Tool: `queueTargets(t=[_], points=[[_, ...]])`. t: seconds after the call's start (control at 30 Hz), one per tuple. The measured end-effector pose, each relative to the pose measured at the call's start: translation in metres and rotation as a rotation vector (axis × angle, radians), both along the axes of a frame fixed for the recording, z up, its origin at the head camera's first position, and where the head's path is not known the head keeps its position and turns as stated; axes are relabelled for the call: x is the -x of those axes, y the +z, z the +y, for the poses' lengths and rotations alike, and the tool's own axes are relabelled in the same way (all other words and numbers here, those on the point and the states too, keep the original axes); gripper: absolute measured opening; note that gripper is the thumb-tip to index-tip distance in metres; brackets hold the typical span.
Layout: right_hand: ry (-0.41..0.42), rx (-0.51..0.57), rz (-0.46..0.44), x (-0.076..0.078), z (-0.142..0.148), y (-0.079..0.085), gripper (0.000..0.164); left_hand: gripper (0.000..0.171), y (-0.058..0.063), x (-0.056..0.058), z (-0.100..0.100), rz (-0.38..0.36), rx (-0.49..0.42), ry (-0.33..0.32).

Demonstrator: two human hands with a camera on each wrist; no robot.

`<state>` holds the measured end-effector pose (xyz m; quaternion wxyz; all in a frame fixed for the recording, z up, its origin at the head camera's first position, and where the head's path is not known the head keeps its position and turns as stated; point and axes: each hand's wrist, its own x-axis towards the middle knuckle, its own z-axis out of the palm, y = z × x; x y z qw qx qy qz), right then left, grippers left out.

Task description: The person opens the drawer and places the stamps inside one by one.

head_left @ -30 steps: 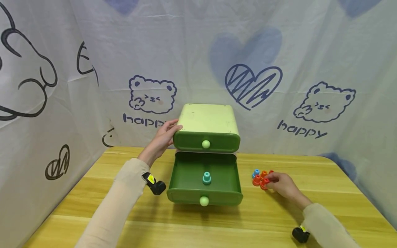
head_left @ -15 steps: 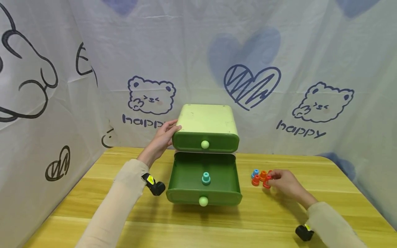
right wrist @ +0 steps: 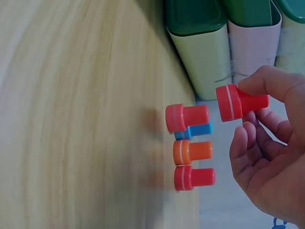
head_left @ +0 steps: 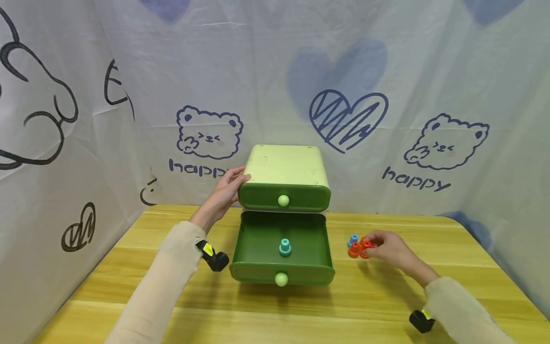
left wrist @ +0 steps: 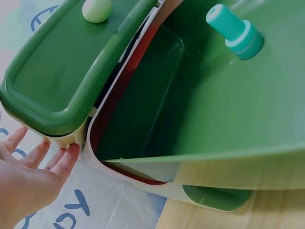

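Observation:
My right hand (head_left: 394, 251) pinches a red toy stamp (right wrist: 230, 102) by its narrow handle, thumb on one side and fingers on the other. In the right wrist view that stamp hangs beside the others: a red stamp (right wrist: 187, 117), a blue stamp (right wrist: 200, 130), an orange stamp (right wrist: 192, 150) and another red stamp (right wrist: 194, 177). My left hand (head_left: 222, 193) rests with extended fingers against the left side of the small green drawer cabinet (head_left: 287, 165); its fingertips (left wrist: 70, 151) touch the upper unit's edge. Below, the pulled-out drawer (head_left: 281, 273) holds one teal stamp (head_left: 285, 248) standing upright.
The upper drawer (head_left: 262, 197) is closed, with a round pale knob (head_left: 283, 200). A wooden table (head_left: 356, 306) carries the cabinet and the loose stamps. Behind it hangs a white cloth (head_left: 266, 71) printed with hearts and bears.
My right hand has raised the red stamp off the table and moved slightly back over the group. The left hand stays on the cabinet; the drawer has not moved.

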<state>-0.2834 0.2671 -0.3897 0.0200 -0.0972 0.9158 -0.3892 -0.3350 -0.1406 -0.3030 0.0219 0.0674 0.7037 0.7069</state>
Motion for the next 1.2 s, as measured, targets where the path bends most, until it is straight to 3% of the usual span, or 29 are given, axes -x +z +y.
queueTargets(t=[0.3,0.6,1.2], points=[[0.086,-0.034,0.089,-0.003,-0.005,0.011,0.017,0.060,0.000,0.000,0.000,-0.007,-0.009,-0.003],[0.154,-0.070,0.113,-0.002,-0.012,0.028,0.015,0.060,0.001,0.000,0.000,-0.017,-0.007,0.010],[0.311,-0.135,0.063,-0.003,-0.036,0.066,0.023,0.060,0.001,0.000,-0.001,-0.008,-0.008,0.004]])
